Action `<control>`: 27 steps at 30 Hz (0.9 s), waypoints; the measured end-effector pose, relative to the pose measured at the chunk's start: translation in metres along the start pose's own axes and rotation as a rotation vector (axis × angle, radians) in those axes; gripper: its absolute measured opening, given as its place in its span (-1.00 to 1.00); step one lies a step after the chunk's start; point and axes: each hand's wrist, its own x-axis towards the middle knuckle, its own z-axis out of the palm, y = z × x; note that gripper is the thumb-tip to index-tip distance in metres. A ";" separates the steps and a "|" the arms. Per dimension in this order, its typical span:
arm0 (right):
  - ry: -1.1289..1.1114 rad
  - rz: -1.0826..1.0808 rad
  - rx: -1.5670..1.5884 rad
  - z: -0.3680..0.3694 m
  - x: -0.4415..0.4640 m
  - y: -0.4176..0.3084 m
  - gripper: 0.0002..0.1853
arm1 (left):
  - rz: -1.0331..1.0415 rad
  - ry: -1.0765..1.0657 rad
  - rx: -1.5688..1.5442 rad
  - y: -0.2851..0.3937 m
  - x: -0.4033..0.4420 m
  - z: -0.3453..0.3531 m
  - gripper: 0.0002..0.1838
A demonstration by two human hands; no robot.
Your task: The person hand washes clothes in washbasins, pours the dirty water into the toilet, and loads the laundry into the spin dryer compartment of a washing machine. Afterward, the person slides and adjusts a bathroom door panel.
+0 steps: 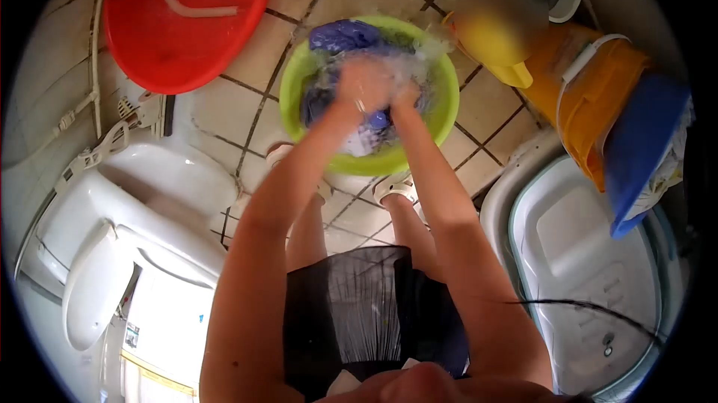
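Observation:
A lime-green basin [446,92] stands on the tiled floor in front of me with water and wet laundry in it. My left hand [364,80] is over the middle of the basin, smeared by motion. Close beside it my right hand [405,95] reaches down into the splashing water, its fingers blurred. Both hands are at the wet clothes; what each one grips, if anything, does not show. A purple cloth [344,35] bulges up at the far left side of the basin. Nearer to me lies a pale checked cloth [364,141], with darker fabric around it.
A large red tub [179,36] with a pale hose [172,0] over it is at upper left. A white sink [164,171] stands at left. On the right are a yellow scoop-like container [490,44], an orange tub [598,89], a blue basin [643,148] and a baby bathtub [591,283].

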 end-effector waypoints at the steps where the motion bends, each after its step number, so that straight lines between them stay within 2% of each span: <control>1: 0.018 0.088 0.236 -0.010 -0.022 0.000 -0.50 | -0.011 0.114 -0.198 0.025 -0.040 0.000 -0.47; 2: 0.033 0.115 0.367 -0.025 -0.049 0.004 -0.50 | -0.026 0.225 -0.399 0.044 -0.071 0.001 -0.40; 3: 0.058 0.049 0.329 -0.037 -0.074 0.005 -0.50 | -0.121 0.468 -0.448 0.044 -0.089 0.016 -0.40; 4: 0.150 -0.209 -0.046 -0.030 -0.102 -0.030 -0.43 | -0.215 0.718 -0.490 0.035 -0.101 0.045 -0.39; 5: 0.342 -0.422 -0.441 -0.023 -0.130 -0.068 -0.36 | -0.309 0.967 -0.526 0.026 -0.105 0.067 -0.37; 6: 0.479 -0.652 -0.828 -0.015 -0.139 -0.080 -0.28 | -0.294 0.902 -0.449 0.020 -0.102 0.077 -0.30; 8: 0.231 -0.724 -1.038 -0.013 -0.114 -0.047 -0.21 | -0.273 0.774 -0.290 0.003 -0.086 0.098 -0.17; 9: 0.124 -0.722 -1.108 -0.013 -0.087 -0.019 -0.21 | -0.261 0.814 -0.253 -0.008 -0.072 0.112 -0.08; 10: 0.017 -0.711 -1.177 -0.012 -0.061 -0.001 -0.21 | -0.319 0.478 -0.300 -0.018 -0.056 0.096 -0.12; 11: -0.260 -0.400 -1.231 -0.007 -0.038 -0.013 -0.25 | -0.371 0.138 -0.344 -0.028 -0.040 0.061 -0.15; 12: -0.282 -0.285 -1.122 -0.003 -0.016 -0.008 -0.27 | -0.414 -0.202 -0.375 -0.041 -0.021 0.042 -0.19; 14: -0.324 -0.076 -0.904 0.001 0.013 -0.004 -0.31 | -0.082 -0.023 -0.914 -0.083 0.024 0.111 -0.25; 15: -0.281 -0.121 -1.007 0.001 0.003 -0.014 -0.35 | 0.088 0.065 -1.177 -0.097 0.035 0.134 -0.28; 16: -0.244 -0.159 -1.104 0.004 -0.024 -0.039 -0.39 | 0.008 -0.122 -1.096 -0.099 0.035 0.119 -0.33; 18: -0.145 -0.270 -1.311 0.003 -0.063 -0.093 -0.47 | -0.276 -0.172 -0.882 -0.070 0.031 0.053 -0.37; 19: 0.353 -0.472 -1.156 0.014 -0.028 -0.002 -0.60 | -0.270 -0.069 -0.669 -0.047 0.020 0.031 -0.42; 21: 0.343 -0.249 -0.604 0.001 -0.070 -0.039 -0.52 | -0.251 0.123 -0.237 -0.004 -0.020 0.006 -0.50; 22: 0.330 -0.133 -0.327 -0.006 -0.100 -0.068 -0.48 | -0.099 0.686 -0.101 0.007 -0.044 0.043 -0.56; 23: 0.310 -0.018 -0.051 -0.012 -0.125 -0.095 -0.43 | -0.061 0.841 -0.144 0.023 -0.077 0.041 -0.64; 24: 0.286 0.098 0.224 -0.015 -0.140 -0.114 -0.39 | -0.064 0.823 -0.293 0.031 -0.107 0.045 -0.65; 25: 0.463 -0.436 -0.311 -0.013 -0.148 -0.124 -0.30 | -0.173 0.608 -0.776 0.027 -0.121 0.070 -0.63; 26: 0.606 -0.969 -0.859 -0.012 -0.153 -0.129 -0.21 | -0.244 0.606 -0.872 0.023 -0.125 0.076 -0.57; 27: 0.458 -0.961 -0.946 -0.010 -0.150 -0.117 -0.18 | -0.316 0.611 -0.969 0.020 -0.129 0.084 -0.50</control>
